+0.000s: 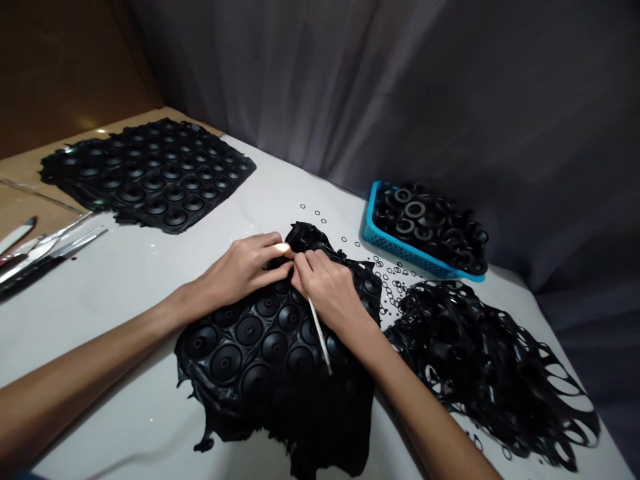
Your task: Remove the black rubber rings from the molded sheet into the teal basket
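Note:
A black rubber sheet [230, 387] with rows of round moulded discs lies under both hands, its edges ragged. At its far side, part of the sheet is folded up. My left hand [253, 263] is closed in a pinch at the sheet, thumb and forefinger meeting the fingertips of the other hand. What exactly it pinches is hidden. My right hand [325, 283] is closed round a thin white stick-like tool [320, 333], whose tail end points back toward me. The tool's working tip is hidden behind the fingers.
Another disc-covered rubber sheet [165, 173] lies at the back left. A blue basket [370, 230] holds black rubber rings. Rubber scrap [480, 367] full of holes is heaped at right, with small rings [395, 283] scattered beside it. Several slim tools [50, 257] lie at left.

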A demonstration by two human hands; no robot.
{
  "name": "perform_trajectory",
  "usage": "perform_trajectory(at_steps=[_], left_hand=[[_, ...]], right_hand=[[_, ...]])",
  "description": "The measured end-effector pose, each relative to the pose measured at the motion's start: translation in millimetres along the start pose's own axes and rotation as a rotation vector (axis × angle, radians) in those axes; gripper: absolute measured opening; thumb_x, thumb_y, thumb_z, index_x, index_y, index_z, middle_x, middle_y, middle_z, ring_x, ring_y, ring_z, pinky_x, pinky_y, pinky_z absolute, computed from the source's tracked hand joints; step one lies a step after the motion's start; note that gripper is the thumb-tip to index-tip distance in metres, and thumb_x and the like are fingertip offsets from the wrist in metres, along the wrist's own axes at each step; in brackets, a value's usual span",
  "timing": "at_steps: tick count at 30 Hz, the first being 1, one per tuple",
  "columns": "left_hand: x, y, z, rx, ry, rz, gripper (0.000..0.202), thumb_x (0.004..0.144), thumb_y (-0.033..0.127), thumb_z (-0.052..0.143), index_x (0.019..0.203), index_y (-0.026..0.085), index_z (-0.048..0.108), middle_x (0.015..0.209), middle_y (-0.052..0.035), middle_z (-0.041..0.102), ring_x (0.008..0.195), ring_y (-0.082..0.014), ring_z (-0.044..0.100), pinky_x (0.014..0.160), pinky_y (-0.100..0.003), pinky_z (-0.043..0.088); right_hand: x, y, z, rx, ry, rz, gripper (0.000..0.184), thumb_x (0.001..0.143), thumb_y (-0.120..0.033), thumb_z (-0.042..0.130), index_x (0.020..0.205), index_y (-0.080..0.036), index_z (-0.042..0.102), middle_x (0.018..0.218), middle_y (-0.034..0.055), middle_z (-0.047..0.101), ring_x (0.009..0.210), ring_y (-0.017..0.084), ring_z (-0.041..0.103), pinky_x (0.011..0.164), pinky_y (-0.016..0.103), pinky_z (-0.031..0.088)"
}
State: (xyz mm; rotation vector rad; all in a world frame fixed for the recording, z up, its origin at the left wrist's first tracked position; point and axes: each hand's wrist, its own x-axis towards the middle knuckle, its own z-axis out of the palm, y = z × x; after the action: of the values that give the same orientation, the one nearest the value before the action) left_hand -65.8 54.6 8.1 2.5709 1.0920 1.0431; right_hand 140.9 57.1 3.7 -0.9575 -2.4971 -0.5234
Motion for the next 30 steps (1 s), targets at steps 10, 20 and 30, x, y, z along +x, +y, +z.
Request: perform_trajectory(at_steps=[10,20,30], left_hand=[[0.9,-5.2,-0.7,-0.265,-0.006,-0.08,0.015,0.104,0.03,0.064,0.106,0.017,0.072,0.099,-0.0056,0.072,0.084,-0.0168,0.067,0.073,-0.028,0.051],[4.9,-25.1,-2.4,-0.423,-0.106,-0.285,0.017,0.096,0.035,0.067,0.103,0.022,0.074,0.106,-0.0054,0.075,0.099,-0.0229,0.068,0.087,-0.038,0.053],[7.4,-40.1,10.0,-0.573,-0.032,-0.452,0.034,0.105,0.04,0.056,0.13,0.021,0.067,0.08,-0.0044,0.071,0.065,-0.0188,0.066,0.052,-0.027,0.05]], right_hand=[[-0.8,5.4,1.1,0.408,0.054,0.086,0.03,0.107,-0.015,0.034,0.085,-0.021,0.053,0.077,0.0027,0.062,0.071,0.016,0.057,0.066,0.029,0.04],[-1.1,49.7,-40.8,0.242,-0.363,0.613,0.027,0.101,-0.025,0.041,0.083,-0.021,0.061,0.072,0.0047,0.063,0.065,0.019,0.055,0.064,0.031,0.029],[-30.4,113.7,-104.9,-0.051,-0.908,0.698,0.028,0.1,-0.029,0.049,0.084,-0.02,0.071,0.088,0.0139,0.074,0.079,0.028,0.068,0.063,0.034,0.034]])
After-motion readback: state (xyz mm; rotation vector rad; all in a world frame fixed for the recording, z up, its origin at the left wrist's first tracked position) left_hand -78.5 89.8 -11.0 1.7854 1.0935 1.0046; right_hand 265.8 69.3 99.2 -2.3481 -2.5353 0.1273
